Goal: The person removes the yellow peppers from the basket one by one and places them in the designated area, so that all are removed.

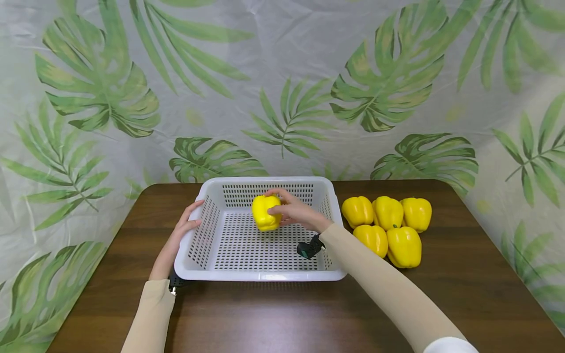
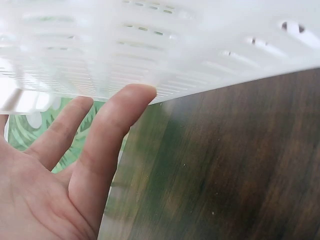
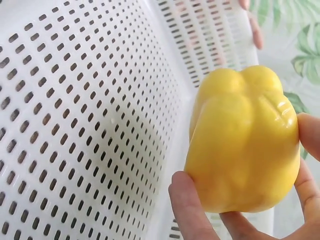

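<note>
A yellow bell pepper is held up over the white plastic basket, in the grip of my right hand. The right wrist view shows the pepper large, with fingers below it and at its right side. My left hand holds the basket's left rim, some fingers over the edge. In the left wrist view, two fingers of that hand lie against the outer wall of the basket, beneath the rim.
Several more yellow bell peppers stand grouped on the dark wooden table, just right of the basket. A leaf-printed cloth hangs behind the table's far edge.
</note>
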### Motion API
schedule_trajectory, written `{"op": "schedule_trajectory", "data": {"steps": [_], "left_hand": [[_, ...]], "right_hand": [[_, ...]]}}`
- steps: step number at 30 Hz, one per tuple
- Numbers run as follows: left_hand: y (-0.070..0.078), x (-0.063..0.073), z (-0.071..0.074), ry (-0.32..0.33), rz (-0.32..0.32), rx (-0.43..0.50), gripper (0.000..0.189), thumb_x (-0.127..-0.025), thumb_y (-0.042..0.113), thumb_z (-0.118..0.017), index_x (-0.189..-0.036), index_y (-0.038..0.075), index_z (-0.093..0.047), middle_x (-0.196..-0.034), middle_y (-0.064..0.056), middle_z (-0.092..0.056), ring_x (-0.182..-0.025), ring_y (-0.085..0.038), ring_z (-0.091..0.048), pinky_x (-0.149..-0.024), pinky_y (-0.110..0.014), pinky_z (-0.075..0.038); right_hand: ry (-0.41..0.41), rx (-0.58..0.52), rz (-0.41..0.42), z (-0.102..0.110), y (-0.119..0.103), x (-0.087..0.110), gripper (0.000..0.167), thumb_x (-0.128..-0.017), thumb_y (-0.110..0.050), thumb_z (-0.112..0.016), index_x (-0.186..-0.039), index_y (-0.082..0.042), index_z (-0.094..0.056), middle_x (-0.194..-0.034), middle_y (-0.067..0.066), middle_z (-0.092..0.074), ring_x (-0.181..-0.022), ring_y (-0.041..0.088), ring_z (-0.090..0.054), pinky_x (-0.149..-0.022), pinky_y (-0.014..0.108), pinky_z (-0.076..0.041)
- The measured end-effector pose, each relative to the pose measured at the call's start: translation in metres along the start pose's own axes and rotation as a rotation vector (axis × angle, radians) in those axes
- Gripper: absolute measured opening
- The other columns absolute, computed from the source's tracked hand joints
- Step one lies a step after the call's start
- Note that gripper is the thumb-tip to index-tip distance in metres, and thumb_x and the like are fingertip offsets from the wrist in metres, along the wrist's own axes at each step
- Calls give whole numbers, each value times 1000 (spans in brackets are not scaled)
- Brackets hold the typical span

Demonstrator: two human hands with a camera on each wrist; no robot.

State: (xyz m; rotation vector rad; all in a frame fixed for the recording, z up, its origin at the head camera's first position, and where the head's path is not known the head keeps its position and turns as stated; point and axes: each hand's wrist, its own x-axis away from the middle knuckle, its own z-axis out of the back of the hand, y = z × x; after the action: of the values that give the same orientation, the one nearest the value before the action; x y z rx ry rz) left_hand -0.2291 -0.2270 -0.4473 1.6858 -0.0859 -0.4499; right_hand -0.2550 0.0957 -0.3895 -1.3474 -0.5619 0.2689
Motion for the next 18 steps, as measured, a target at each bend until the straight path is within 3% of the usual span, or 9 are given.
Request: {"op": "schedule_trajectory", "data": {"steps": [11,18], "left_hand": [[0,2,0,12,-10,-27,59,-93,-4,-31,-137,31,-46,-141,-29,-18,-108,-13,-50,-82,-26,-48],[0,1,0,2,-9,-22,59,-93,-3,-30,-138,32,-46,-143,-32,-15,-110,-13,-49,-83,-26,-48]], "right_hand": [[-9,-4,17,14,-5,21,51,-94,-10,-57,-140,-16,-37,-134,24,-41,-95,32,-60,-92,55,-44],[2,17,10,24,-7,32,51,-94,-12,-56,-141,-18,-36,-135,21,-42,-95,31,-60,-91,49,-46]]}}
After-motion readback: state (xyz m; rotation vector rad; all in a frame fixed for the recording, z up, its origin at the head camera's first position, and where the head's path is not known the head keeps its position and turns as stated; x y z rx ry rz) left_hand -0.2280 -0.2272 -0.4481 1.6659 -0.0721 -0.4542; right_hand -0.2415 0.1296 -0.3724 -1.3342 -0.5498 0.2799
